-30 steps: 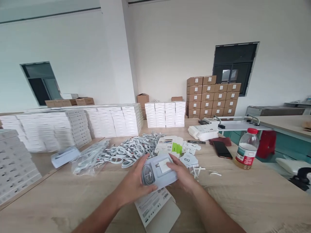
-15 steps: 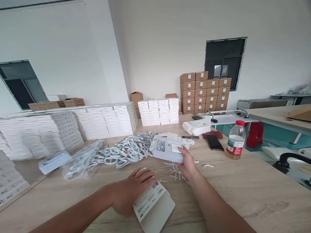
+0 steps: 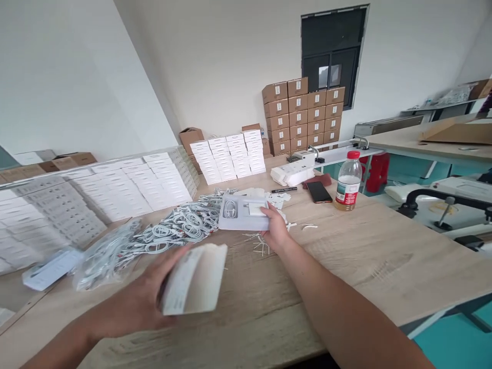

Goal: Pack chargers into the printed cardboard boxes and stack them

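My left hand grips a white cardboard box with its flap side facing right; motion blurs the printing on it. In my right hand is a white plastic tray, held by its right end above the table. A coiled white cable lies in the tray's left recess. A white charger plug fills the right recess, with my right thumb on its edge. Behind the tray is a heap of coiled cables. Short white ties lie scattered beneath my right hand.
Rows of stacked white boxes line the left and back. A bag of cables lies at left. A black phone, a red-capped bottle and a marker sit on the right. Brown cartons rise behind.
My left hand has lifted the white box off the table, turning it more upright and moving it left. My right hand still holds the tray. The head view has swung right and tilted.
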A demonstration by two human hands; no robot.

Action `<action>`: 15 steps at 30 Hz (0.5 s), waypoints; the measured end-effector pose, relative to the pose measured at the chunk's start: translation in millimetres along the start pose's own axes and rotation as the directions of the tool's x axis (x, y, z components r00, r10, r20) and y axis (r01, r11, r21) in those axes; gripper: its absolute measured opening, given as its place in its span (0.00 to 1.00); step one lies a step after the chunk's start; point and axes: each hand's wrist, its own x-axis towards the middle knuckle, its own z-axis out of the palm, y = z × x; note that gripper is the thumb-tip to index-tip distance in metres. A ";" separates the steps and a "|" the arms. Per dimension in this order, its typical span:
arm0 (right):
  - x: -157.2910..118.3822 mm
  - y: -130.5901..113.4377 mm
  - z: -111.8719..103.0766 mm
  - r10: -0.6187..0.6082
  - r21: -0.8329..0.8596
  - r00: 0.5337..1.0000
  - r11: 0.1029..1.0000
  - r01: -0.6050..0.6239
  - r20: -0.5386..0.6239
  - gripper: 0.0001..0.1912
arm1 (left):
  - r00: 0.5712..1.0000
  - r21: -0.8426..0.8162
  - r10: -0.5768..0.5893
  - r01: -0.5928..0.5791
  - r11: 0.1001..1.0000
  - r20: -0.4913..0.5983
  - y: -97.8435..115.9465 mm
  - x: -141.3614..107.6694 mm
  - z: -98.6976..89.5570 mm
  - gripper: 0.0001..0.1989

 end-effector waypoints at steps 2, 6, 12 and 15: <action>-1.9 1.3 1.2 -0.002 0.027 1.000 1.000 0.002 0.025 0.28 | 0.981 -0.031 -0.050 0.044 0.999 -0.189 -3.8 -13.4 -8.7 0.61; -7.3 4.2 3.3 0.001 0.016 0.997 1.000 -0.003 0.076 0.28 | 0.942 0.009 -0.042 0.048 0.999 -0.334 -5.5 -38.4 -18.2 0.60; -18.6 9.6 11.0 0.050 -0.025 0.994 0.999 -0.048 0.095 0.32 | 0.929 0.141 -0.099 0.158 0.977 -0.356 -3.0 -32.1 -7.3 0.58; -22.9 15.5 13.7 0.074 -0.071 0.990 0.995 -0.066 0.117 0.33 | 0.898 0.208 -0.179 0.280 0.937 -0.401 -4.4 -15.6 4.0 0.55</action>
